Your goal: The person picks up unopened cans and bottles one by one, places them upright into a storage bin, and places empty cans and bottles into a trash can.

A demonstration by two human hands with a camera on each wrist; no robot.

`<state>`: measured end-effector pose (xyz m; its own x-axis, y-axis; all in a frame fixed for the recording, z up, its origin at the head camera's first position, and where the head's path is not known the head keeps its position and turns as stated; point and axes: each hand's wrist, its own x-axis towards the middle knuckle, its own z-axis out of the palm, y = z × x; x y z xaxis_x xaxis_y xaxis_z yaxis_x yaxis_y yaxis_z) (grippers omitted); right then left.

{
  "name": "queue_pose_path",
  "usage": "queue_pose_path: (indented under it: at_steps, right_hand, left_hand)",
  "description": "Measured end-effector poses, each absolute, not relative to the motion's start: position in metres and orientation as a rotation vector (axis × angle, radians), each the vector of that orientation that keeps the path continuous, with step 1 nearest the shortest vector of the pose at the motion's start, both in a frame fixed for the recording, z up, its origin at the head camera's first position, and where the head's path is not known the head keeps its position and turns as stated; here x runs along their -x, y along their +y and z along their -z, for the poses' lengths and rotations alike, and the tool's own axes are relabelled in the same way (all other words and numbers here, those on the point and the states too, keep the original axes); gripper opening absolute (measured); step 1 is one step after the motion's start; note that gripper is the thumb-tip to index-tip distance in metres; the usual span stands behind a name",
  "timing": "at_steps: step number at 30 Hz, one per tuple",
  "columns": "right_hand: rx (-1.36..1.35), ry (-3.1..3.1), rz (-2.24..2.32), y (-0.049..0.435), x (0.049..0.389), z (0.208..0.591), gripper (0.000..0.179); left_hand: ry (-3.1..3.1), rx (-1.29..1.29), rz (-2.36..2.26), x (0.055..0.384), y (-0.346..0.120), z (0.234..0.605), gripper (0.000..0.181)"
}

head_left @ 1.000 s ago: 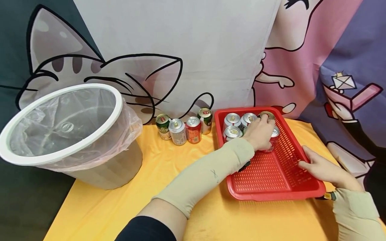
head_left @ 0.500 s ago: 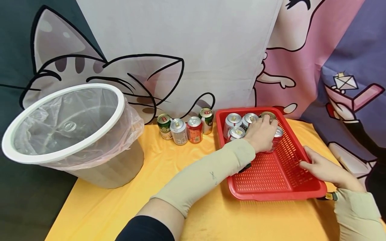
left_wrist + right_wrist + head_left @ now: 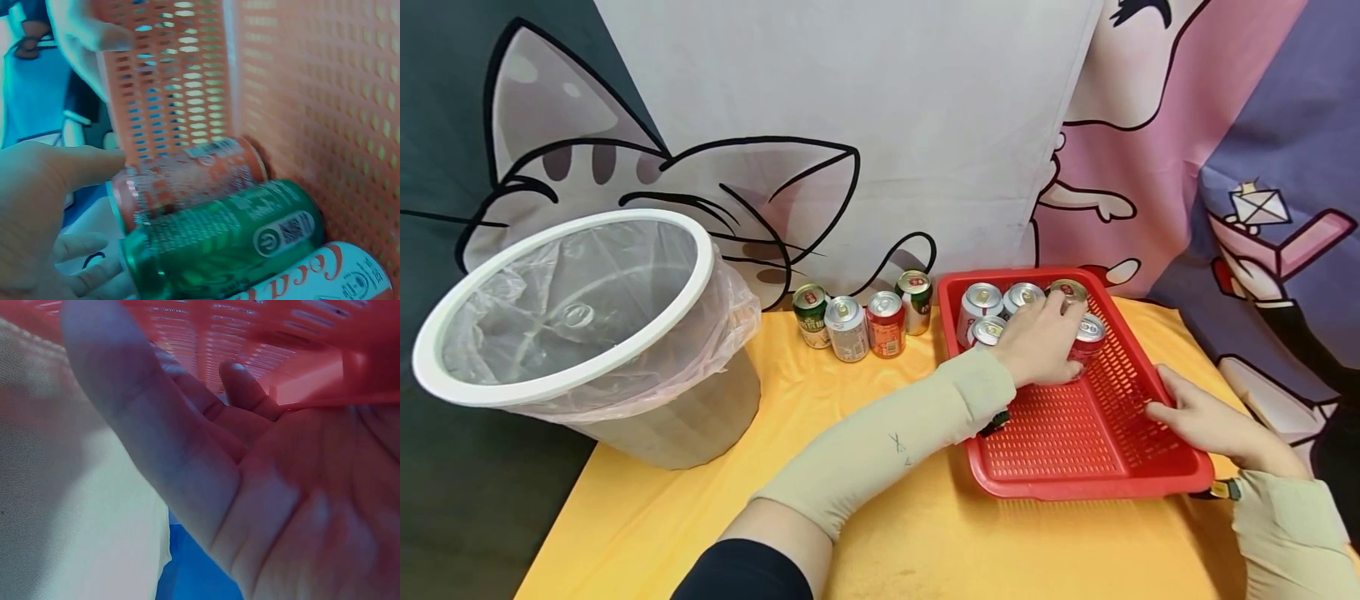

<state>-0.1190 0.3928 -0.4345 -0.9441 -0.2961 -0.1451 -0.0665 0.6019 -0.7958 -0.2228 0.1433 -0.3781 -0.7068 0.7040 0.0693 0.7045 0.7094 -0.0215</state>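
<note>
Head view: left hand is over the cans in the red perforated plastic basket, right of centre frame. Thumb well apart from fingers, fingers loosely extended, not wrapped around a can; light contact can't be told. Left wrist view: that hand is by the lids of a red can and a green can, with a white Coca-Cola can at lower right. Gold-topped can stands just beyond the fingertips in the head view; two white cans stand in the basket's upper left. Right hand, right of frame, grips the basket's right rim, thumb over the inside. Four more cans stand upright on the yellow cloth, left of the basket. Lined bin at frame left.
</note>
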Motion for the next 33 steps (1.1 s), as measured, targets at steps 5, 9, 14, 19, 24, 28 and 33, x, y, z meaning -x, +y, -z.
queue_pose_path:
  at_steps: [5,9,14,19,24,28,33]
  right_hand:
    - [0.293,2.568,1.263,0.393,0.118,0.434,0.042]
    - [0.28,2.587,1.248,0.392,0.118,0.435,0.041]
    - [0.267,2.582,1.249,0.393,0.118,0.437,0.04]
    - [0.282,2.595,1.24,0.394,0.118,0.437,0.04]
    - [0.292,2.597,1.238,0.394,0.118,0.436,0.04]
    - [0.298,2.597,1.238,0.393,0.118,0.436,0.04]
    - [0.289,2.583,1.237,0.392,0.118,0.436,0.04]
  left_hand:
    - [-2.868,1.188,0.074,0.219,0.137,0.369,0.089]
    - [-2.875,1.204,0.118,0.217,0.132,0.362,0.088]
    - [-2.888,1.203,0.207,0.213,0.121,0.352,0.084]
    - [-2.872,1.193,0.304,0.207,0.103,0.344,0.083]
    - [-2.843,1.179,0.436,0.202,0.081,0.344,0.08]
    - [-2.787,1.14,0.545,0.201,0.063,0.345,0.076]
    - [-2.694,1.085,0.69,0.2,0.037,0.351,0.075]
